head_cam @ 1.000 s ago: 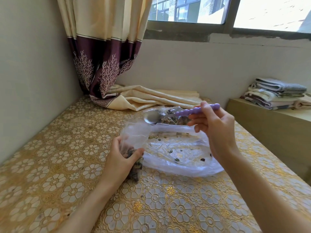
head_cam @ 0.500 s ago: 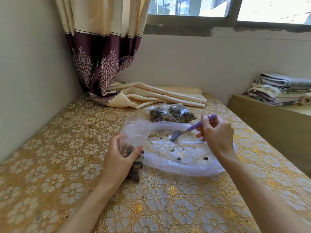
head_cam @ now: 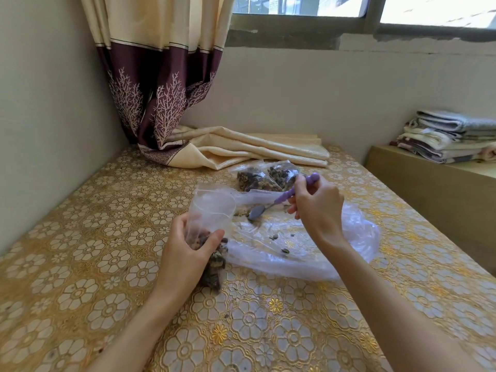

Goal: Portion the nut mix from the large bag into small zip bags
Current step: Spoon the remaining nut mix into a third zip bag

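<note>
nearly empty large bag, one small bag part filled

the left hand wraps around a small zip bag, fingers and thumb closed on its lower half, holding it upright with its mouth open; dark nut mix fills only the bottom, the upper part is clear and empty. the right hand pinches the purple handle of a spoon, whose metal bowl points down into the mouth of the large bag. that clear bag lies flat and crumpled on the bench, just right of the small bag, with only a few scattered nuts and seeds left inside. behind it, two filled small bags of nut mix lie side by side on the bench, near a folded-over curtain hem. a stack of folded towels sits on a ledge at far right.
</note>
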Tool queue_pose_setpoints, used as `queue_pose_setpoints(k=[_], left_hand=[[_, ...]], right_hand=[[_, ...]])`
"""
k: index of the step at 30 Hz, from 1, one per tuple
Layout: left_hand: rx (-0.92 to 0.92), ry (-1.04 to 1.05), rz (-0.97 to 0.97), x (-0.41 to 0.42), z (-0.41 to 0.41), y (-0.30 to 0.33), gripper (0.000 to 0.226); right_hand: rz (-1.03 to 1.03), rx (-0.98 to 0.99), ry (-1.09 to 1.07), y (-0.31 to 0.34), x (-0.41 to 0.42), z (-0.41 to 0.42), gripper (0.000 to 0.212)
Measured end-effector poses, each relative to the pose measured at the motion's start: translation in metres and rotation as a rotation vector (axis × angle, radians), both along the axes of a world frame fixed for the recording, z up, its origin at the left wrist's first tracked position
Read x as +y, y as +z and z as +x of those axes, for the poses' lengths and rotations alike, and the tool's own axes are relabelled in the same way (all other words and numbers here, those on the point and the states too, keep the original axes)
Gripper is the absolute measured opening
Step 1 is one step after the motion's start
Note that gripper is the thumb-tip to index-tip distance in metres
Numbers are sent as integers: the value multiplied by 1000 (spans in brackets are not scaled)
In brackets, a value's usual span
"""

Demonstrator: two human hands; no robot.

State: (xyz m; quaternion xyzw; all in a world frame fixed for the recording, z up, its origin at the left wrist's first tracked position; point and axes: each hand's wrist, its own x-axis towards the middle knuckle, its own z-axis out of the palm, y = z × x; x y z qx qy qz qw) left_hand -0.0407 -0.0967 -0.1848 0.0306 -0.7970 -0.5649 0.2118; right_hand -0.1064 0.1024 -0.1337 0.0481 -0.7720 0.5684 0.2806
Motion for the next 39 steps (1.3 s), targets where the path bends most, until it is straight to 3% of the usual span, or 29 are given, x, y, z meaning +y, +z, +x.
queue_pose_setpoints(k=[10,16,21,28,39], left_hand=[[-2,2,17,0,1,1,38],[-9,5,24,0,0,1,43],[-4,18,-1,-1,0,0,43],[-2,27,-18,2,1,2,40],[-27,6,-49,2,1,1,24]], right_hand=[[-152,-183,140,-4,-22,1,28],[-416,-454,291,-6,-22,7,52],[-574,-578,278,-2,-10,10,38],[-647,-531,215,1,11,16,26],[-589,-165,328,56,26,43,35]])
